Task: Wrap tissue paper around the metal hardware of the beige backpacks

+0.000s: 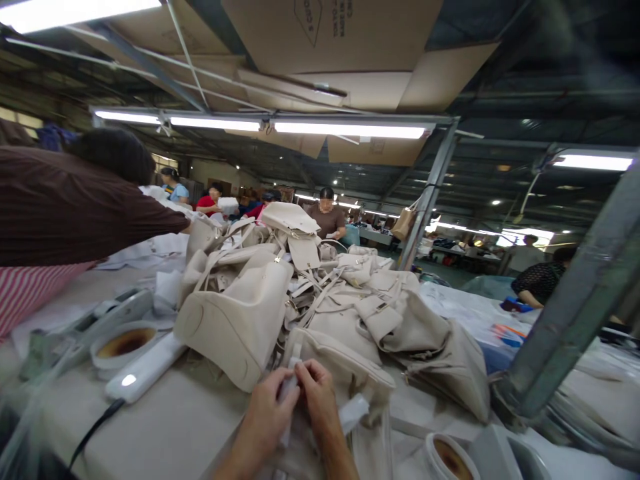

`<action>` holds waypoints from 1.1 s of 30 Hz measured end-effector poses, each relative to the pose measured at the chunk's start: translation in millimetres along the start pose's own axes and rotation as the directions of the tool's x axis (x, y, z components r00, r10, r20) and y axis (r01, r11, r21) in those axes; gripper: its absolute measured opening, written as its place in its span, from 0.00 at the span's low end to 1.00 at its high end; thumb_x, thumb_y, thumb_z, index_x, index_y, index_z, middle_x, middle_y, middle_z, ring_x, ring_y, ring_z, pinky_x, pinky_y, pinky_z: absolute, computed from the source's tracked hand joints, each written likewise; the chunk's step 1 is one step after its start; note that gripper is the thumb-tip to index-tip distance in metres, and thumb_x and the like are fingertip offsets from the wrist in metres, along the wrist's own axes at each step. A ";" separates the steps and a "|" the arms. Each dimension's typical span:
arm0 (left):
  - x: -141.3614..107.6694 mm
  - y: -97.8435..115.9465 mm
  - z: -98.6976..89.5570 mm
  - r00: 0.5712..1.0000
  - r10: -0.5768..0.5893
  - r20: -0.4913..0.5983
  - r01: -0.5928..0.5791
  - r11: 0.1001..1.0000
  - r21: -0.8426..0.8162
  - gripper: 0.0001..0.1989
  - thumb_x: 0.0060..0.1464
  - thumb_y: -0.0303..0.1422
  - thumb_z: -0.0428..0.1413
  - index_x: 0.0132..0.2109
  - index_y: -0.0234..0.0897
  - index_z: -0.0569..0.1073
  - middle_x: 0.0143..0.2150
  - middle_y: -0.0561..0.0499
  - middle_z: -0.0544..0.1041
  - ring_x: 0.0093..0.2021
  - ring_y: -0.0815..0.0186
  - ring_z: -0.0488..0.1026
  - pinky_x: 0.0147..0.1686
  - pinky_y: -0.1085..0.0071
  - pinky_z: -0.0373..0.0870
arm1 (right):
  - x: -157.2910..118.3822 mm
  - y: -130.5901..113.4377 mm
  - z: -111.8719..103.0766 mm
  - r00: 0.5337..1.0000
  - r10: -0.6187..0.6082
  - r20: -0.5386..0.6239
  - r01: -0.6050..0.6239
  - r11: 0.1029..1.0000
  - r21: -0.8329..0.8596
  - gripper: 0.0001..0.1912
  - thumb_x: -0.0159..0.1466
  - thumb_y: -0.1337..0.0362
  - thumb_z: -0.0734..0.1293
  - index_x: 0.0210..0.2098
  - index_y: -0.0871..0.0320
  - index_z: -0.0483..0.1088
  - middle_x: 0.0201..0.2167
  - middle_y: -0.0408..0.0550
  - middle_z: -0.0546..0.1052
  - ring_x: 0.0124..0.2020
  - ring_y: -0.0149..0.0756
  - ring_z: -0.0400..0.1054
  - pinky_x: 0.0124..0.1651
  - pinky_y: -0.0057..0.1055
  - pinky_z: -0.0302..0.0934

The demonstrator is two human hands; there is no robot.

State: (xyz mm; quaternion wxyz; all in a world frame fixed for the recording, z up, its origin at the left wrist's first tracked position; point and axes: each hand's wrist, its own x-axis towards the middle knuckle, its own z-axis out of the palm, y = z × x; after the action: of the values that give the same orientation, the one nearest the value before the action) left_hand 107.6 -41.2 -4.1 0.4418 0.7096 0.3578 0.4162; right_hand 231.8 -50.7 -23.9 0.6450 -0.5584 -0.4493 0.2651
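Observation:
My left hand [266, 408] is closed, its thumb and fingers pinching a narrow pale strip [289, 388] that looks like a wrapped bag strap. Right beside it, my right hand [316, 392] is closed too, fingertips on the strip's upper part. The exact kind of strip is hard to make out. Just beyond and under both hands lies an open beige handbag [345, 360], with a piece of white wrapping [354, 412] at its side. Another beige bag [235, 320] lies tipped to the left, its base turned toward me.
A large heap of beige bags [345, 313] covers the table ahead. On the left are a white corded device [145, 370] and a brown-stained bowl [105, 363]; a similar bowl [427, 447] stands front right. A metal post [575, 300] rises at right. A co-worker [75, 200] leans in from the left.

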 end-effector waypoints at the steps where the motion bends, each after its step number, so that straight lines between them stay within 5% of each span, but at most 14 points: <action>1: 2.6 -1.0 -1.0 0.998 -0.066 0.018 0.068 0.988 -0.141 0.09 0.52 0.36 0.54 0.36 0.35 0.74 0.33 0.49 0.78 0.36 0.61 0.75 0.37 0.70 0.69 | 0.8 0.0 -0.2 1.000 -0.006 -0.006 0.006 1.000 -0.002 0.20 0.55 0.48 0.66 0.19 0.56 0.64 0.16 0.37 0.63 0.21 0.30 0.56 0.25 0.27 0.53; 4: 9.7 -4.4 2.2 0.960 -0.270 0.079 0.275 0.842 -0.464 0.13 0.49 0.43 0.57 0.34 0.36 0.70 0.22 0.56 0.72 0.24 0.67 0.70 0.25 0.74 0.65 | 1.3 -1.3 -0.2 0.999 -0.027 -0.038 0.026 0.999 -0.025 0.18 0.56 0.50 0.65 0.20 0.56 0.63 0.17 0.37 0.62 0.22 0.30 0.55 0.27 0.27 0.52; 7: 13.5 -7.5 10.2 0.904 -0.417 0.097 0.393 0.717 -0.576 0.15 0.46 0.39 0.62 0.36 0.38 0.67 0.20 0.58 0.71 0.20 0.68 0.69 0.22 0.73 0.66 | -0.6 -4.1 0.4 0.995 -0.057 -0.078 0.051 0.996 -0.074 0.16 0.56 0.52 0.64 0.20 0.56 0.62 0.18 0.37 0.62 0.23 0.30 0.55 0.27 0.27 0.51; 13: 21.6 -12.3 10.6 0.862 -0.416 0.289 0.503 0.633 -0.589 0.17 0.42 0.40 0.66 0.32 0.36 0.69 0.19 0.55 0.73 0.18 0.67 0.70 0.20 0.72 0.69 | -3.0 -7.4 1.6 0.991 -0.104 -0.089 0.087 0.981 -0.173 0.15 0.58 0.55 0.63 0.19 0.56 0.63 0.17 0.36 0.62 0.23 0.29 0.55 0.27 0.26 0.51; 16: 24.8 -13.7 11.3 0.847 -0.428 0.315 0.530 0.635 -0.561 0.18 0.40 0.42 0.66 0.31 0.37 0.68 0.19 0.55 0.73 0.16 0.68 0.69 0.17 0.73 0.68 | -1.8 -7.0 1.5 0.992 -0.088 -0.093 0.067 0.975 -0.212 0.15 0.59 0.56 0.62 0.20 0.56 0.62 0.17 0.35 0.61 0.23 0.28 0.54 0.27 0.26 0.50; 23: 24.4 -26.3 17.0 0.897 -0.420 0.136 0.432 0.773 -0.465 0.12 0.42 0.40 0.61 0.29 0.40 0.67 0.15 0.59 0.69 0.14 0.69 0.65 0.14 0.75 0.63 | 10.1 -12.0 15.0 0.982 -0.061 -0.181 -0.018 0.912 -0.409 0.21 0.57 0.65 0.65 0.11 0.55 0.54 0.11 0.33 0.49 0.19 0.27 0.48 0.24 0.27 0.44; 26: 29.1 -34.3 14.4 0.880 -0.444 0.166 0.471 0.775 -0.421 0.08 0.45 0.38 0.57 0.32 0.40 0.69 0.16 0.59 0.70 0.14 0.68 0.65 0.14 0.75 0.63 | 3.8 -29.1 12.9 0.974 -0.084 -0.210 -0.024 0.885 -0.465 0.18 0.57 0.65 0.66 0.12 0.55 0.63 0.10 0.34 0.55 0.18 0.28 0.53 0.25 0.26 0.49; 29: 30.9 -35.8 11.9 0.859 -0.468 0.206 0.508 0.737 -0.446 0.08 0.46 0.37 0.57 0.33 0.40 0.69 0.17 0.58 0.71 0.15 0.68 0.66 0.14 0.75 0.64 | -24.4 -64.0 -17.6 0.970 -0.177 -0.164 0.068 0.853 -0.517 0.07 0.58 0.63 0.66 0.29 0.54 0.78 0.21 0.39 0.73 0.25 0.31 0.65 0.30 0.25 0.56; 31: 29.8 -32.3 11.1 0.842 -0.496 0.213 0.533 0.702 -0.472 0.07 0.45 0.36 0.56 0.33 0.40 0.68 0.18 0.58 0.72 0.15 0.68 0.67 0.15 0.76 0.65 | -51.1 -91.6 -61.0 0.951 -0.250 -0.180 0.098 0.799 -0.593 0.11 0.61 0.61 0.64 0.34 0.54 0.79 0.29 0.42 0.79 0.30 0.33 0.69 0.34 0.26 0.58; 33: 28.0 -26.3 10.3 0.836 -0.506 0.214 0.542 0.694 -0.473 0.07 0.46 0.36 0.56 0.32 0.40 0.68 0.18 0.57 0.72 0.16 0.68 0.67 0.16 0.76 0.66 | -77.8 -115.8 -117.9 0.906 -0.259 -0.334 -0.049 0.721 -0.691 0.12 0.61 0.59 0.62 0.32 0.54 0.78 0.29 0.44 0.79 0.32 0.35 0.69 0.37 0.27 0.57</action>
State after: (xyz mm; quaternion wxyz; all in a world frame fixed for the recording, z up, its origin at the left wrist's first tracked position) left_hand 124.4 -10.8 -23.4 0.7268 0.4464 0.4051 0.3292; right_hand 281.1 -200.5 68.2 0.4863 -0.7717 -0.4020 -0.0798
